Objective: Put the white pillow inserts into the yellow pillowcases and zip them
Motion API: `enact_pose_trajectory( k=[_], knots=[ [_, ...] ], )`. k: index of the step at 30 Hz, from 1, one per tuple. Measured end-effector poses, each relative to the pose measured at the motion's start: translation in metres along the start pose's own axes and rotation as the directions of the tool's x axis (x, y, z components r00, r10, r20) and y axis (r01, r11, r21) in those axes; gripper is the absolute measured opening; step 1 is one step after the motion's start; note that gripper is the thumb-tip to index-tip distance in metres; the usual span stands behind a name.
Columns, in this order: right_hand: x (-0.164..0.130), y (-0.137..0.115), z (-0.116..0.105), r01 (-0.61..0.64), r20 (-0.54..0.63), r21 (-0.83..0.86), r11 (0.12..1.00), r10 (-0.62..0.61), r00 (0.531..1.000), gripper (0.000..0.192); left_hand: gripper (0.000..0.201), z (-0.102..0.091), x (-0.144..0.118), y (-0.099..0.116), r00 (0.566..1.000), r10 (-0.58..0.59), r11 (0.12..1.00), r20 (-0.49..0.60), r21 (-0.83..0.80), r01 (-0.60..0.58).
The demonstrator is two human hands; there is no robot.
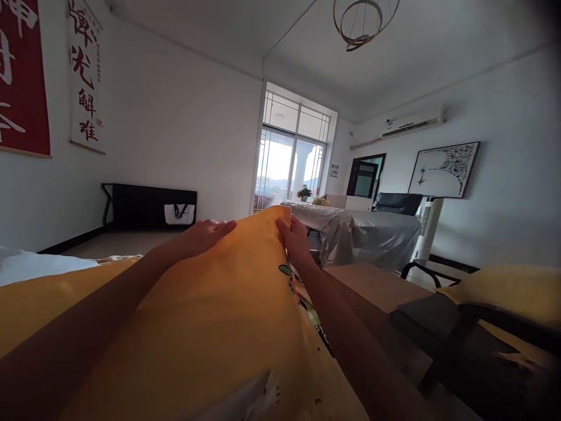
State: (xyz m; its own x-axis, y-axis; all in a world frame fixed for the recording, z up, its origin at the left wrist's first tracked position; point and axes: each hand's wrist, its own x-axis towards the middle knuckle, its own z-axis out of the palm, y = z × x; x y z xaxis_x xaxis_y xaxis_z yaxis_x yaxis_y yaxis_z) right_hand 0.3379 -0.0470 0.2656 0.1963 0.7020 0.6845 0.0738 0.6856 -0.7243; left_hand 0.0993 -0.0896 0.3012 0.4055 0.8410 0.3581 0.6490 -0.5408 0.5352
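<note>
The yellow cloth (210,316) is raised in front of the person, left of the wooden table (372,286). The left hand (205,234) lies flat and open on the cloth's top edge. The right hand (295,237) pinches the cloth's upper corner, fingers closed on it.
</note>
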Motion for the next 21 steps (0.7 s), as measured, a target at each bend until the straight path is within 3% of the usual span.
enact_pose_trajectory(
  k=[4, 7, 10, 13, 17, 21],
  knots=[
    [-0.007, -0.005, 0.008, 0.127, -0.152, -0.174, 0.977, -0.154, 0.976, 0.022, 0.036, 0.031, 0.047, 0.053, 0.994, 0.103, 0.995, 0.018, 0.007, -0.104],
    [-0.011, -0.004, 0.006, 0.174, -0.184, -0.245, 0.954, -0.222, 0.957, 0.02, 0.025, 0.046, 0.061, 0.067, 0.996, 0.081, 0.996, 0.027, 0.037, -0.082],
    [-0.014, 0.002, 0.0, 0.175, -0.153, -0.198, 0.964, -0.207, 0.966, 0.022, 0.024, 0.053, 0.063, 0.068, 0.992, -0.048, 0.998, 0.118, -0.038, 0.053],
    [-0.019, 0.012, -0.009, 0.089, -0.098, -0.088, 0.992, -0.097, 0.99, 0.03, 0.025, 0.06, 0.066, 0.064, 0.977, -0.1, 0.983, 0.187, -0.133, 0.126],
    [-0.035, 0.027, -0.023, -0.082, -0.063, -0.072, 0.994, 0.077, 0.995, 0.032, 0.031, 0.075, 0.075, 0.056, 0.985, -0.111, 0.977, 0.135, -0.165, 0.133],
    [-0.054, 0.04, -0.033, -0.03, -0.073, -0.244, 0.969, 0.012, 0.997, 0.033, 0.036, 0.085, 0.08, 0.05, 0.993, -0.095, 0.974, 0.073, -0.198, 0.108]
  ],
)
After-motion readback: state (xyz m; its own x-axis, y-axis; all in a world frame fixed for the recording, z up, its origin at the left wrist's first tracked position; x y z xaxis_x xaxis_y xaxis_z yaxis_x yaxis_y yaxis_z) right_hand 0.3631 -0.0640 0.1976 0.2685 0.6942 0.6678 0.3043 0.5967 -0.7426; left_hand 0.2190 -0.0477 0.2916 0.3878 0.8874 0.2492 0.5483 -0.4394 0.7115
